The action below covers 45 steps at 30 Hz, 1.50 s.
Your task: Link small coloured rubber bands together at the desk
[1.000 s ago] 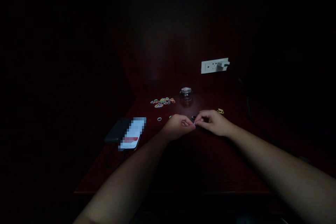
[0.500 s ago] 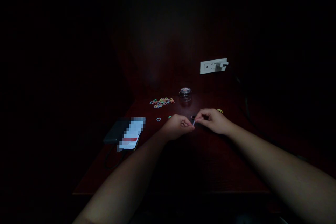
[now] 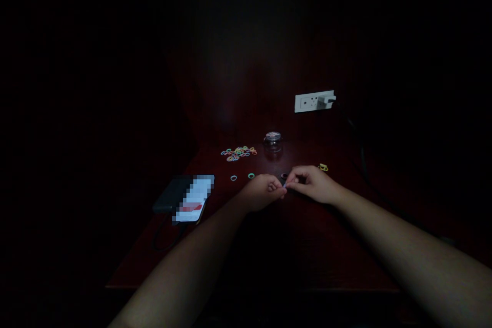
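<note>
As L hand (image 3: 265, 192) & R hand (image 3: 313, 183) both pinch a tiny pale-purple band (image 3: 284, 185), prob. elastic, b/w thumb & fingertips, best keep hold light & pull even, else it could ping off. Small multicoloured rings (image 3: 239, 153) lie fwd-left of L hand; clear round lidded jar (image 3: 273, 143) stands beyond, approx. b/w hands.

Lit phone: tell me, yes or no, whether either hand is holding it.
No, the lit phone lies apart from the left hand and the right hand, whose fingertips meet at a small purplish item.
</note>
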Each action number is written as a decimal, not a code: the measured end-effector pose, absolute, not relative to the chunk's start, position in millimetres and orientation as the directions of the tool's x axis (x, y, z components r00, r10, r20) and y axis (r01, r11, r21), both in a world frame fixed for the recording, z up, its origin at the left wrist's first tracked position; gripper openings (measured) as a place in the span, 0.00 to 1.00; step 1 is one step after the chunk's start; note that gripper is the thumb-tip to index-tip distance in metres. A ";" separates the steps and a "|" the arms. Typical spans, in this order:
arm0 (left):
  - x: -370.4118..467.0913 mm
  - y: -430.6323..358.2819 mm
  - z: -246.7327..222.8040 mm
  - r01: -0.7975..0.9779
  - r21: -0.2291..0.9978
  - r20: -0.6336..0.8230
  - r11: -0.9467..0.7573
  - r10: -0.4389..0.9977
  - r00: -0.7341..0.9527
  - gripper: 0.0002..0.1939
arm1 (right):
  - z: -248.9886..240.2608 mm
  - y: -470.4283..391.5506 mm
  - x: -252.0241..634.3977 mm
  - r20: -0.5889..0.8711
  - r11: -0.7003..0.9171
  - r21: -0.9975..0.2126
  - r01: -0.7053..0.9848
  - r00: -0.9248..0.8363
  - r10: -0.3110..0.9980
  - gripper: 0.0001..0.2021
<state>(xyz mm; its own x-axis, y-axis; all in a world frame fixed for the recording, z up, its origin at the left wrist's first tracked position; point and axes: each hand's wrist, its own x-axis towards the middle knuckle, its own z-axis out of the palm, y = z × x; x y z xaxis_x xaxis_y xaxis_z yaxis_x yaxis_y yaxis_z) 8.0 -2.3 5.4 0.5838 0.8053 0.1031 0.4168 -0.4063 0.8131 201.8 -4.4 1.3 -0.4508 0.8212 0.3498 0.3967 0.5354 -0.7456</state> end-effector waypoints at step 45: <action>8.2 2.4 -3.6 0.376 0.845 0.159 -0.380 0.850 0.502 0.11 | 3.9 -8.6 199.7 0.359 0.548 -0.759 0.353 -0.474 0.804 0.09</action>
